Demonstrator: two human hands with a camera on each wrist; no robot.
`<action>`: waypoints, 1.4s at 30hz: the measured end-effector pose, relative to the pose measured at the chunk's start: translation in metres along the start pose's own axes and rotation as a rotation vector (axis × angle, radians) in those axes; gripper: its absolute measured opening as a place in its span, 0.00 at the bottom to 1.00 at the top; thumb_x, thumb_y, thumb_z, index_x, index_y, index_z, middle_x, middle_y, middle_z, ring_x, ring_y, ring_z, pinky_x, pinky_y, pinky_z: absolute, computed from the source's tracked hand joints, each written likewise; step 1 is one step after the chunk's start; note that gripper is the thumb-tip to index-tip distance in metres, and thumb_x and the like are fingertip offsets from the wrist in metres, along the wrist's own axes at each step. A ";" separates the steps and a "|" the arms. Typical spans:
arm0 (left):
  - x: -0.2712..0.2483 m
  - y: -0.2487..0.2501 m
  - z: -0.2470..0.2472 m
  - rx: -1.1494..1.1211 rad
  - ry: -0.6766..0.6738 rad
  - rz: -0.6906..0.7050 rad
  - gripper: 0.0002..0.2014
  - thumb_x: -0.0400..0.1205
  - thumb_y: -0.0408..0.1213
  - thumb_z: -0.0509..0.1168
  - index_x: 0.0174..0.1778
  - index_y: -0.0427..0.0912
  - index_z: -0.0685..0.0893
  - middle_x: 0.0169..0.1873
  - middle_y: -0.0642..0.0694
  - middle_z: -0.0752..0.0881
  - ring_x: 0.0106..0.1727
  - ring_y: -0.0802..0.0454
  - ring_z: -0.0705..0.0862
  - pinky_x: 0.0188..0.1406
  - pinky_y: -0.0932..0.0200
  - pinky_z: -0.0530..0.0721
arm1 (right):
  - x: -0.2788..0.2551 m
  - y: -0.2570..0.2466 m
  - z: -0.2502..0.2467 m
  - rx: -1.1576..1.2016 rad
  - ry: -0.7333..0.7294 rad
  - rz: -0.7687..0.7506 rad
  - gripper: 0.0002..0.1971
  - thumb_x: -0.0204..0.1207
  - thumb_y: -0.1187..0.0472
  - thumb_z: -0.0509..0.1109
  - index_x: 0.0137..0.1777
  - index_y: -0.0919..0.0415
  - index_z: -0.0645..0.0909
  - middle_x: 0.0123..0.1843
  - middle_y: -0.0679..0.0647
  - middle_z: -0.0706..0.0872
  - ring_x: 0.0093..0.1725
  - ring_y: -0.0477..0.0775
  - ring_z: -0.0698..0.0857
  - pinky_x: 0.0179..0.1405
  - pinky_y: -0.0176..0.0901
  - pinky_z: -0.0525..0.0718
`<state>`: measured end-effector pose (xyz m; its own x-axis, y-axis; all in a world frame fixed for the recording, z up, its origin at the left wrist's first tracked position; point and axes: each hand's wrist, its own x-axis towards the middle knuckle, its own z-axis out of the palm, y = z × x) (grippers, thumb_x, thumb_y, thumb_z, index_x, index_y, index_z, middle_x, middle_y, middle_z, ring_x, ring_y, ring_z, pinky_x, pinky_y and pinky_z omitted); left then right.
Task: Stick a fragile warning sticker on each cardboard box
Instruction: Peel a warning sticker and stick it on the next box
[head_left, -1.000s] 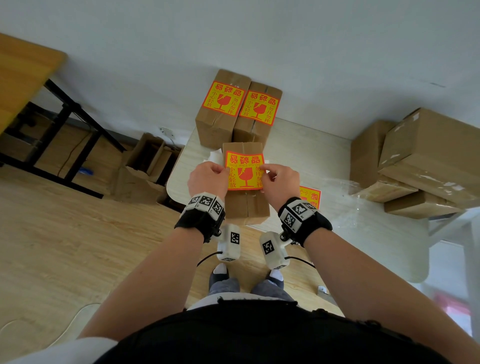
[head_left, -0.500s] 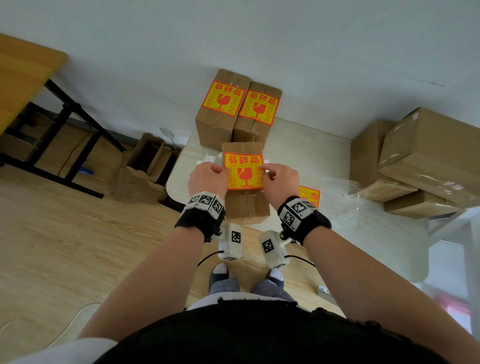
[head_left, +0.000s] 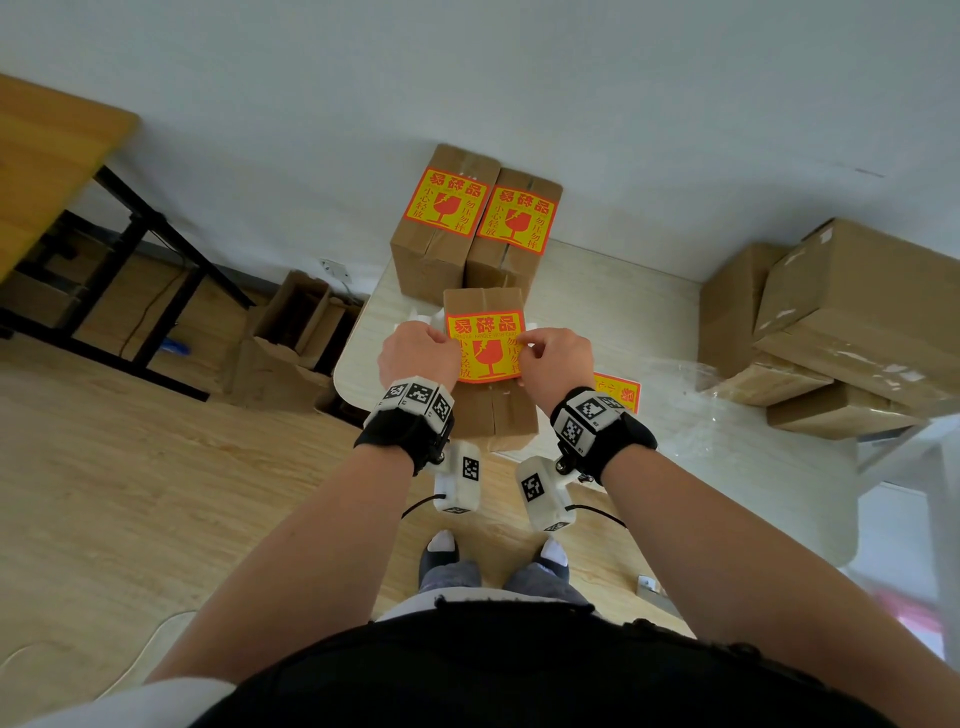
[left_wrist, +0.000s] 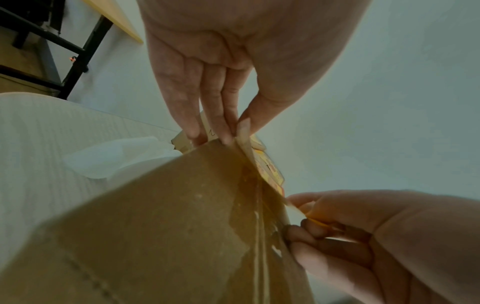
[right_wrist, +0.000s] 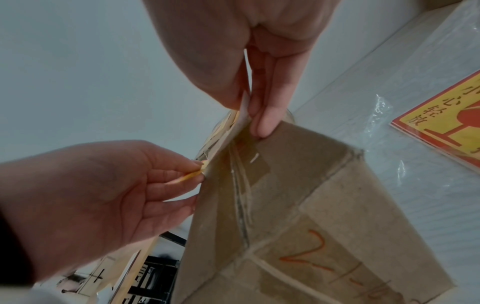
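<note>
A brown cardboard box (head_left: 493, 415) stands at the near edge of the pale table (head_left: 597, 312). Both hands hold a red-and-yellow fragile sticker (head_left: 485, 345) across its top. My left hand (head_left: 444, 348) pinches the sticker's left edge, thumb against fingers (left_wrist: 215, 127). My right hand (head_left: 524, 345) pinches the right edge (right_wrist: 248, 117). In the wrist views the sticker's (left_wrist: 270, 174) held edges stand lifted off the box (right_wrist: 298, 195). Behind it stand two boxes that bear stickers, the left one (head_left: 441, 208) and the right one (head_left: 517, 218).
A stack of loose stickers (head_left: 618, 392) lies on clear plastic wrap right of the near box. Several plain cardboard boxes (head_left: 841, 322) are piled at the table's right. An open carton (head_left: 296, 332) sits on the wooden floor at the left, near a black-framed desk (head_left: 62, 171).
The sticker has sunk slightly toward the top of the near box. Both hands keep their pinch and have barely moved.
</note>
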<state>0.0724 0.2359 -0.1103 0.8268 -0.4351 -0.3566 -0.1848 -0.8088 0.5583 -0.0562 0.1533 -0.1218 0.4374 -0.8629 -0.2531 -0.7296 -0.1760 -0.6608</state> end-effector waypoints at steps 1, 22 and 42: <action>0.000 0.000 0.000 0.001 -0.006 0.002 0.05 0.76 0.42 0.69 0.44 0.50 0.90 0.43 0.48 0.90 0.47 0.46 0.86 0.41 0.58 0.76 | 0.000 0.000 0.001 0.000 -0.003 0.006 0.16 0.79 0.62 0.62 0.61 0.54 0.88 0.52 0.54 0.90 0.42 0.56 0.90 0.48 0.51 0.91; -0.013 -0.023 0.024 0.160 0.016 0.335 0.27 0.88 0.51 0.55 0.82 0.49 0.57 0.72 0.42 0.74 0.60 0.37 0.84 0.51 0.44 0.81 | -0.005 0.019 0.000 -0.633 -0.109 -0.254 0.27 0.88 0.47 0.50 0.85 0.45 0.49 0.63 0.61 0.78 0.55 0.64 0.82 0.39 0.52 0.78; -0.028 -0.009 0.037 0.064 -0.106 0.424 0.33 0.89 0.54 0.48 0.87 0.47 0.45 0.84 0.47 0.62 0.77 0.41 0.72 0.70 0.43 0.74 | -0.004 0.033 -0.013 -0.097 -0.172 -0.265 0.34 0.87 0.42 0.50 0.87 0.51 0.40 0.83 0.56 0.66 0.73 0.64 0.77 0.69 0.58 0.77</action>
<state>0.0307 0.2404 -0.1330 0.6119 -0.7696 -0.1826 -0.5316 -0.5711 0.6255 -0.0889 0.1444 -0.1337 0.6949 -0.6901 -0.2021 -0.6216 -0.4350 -0.6515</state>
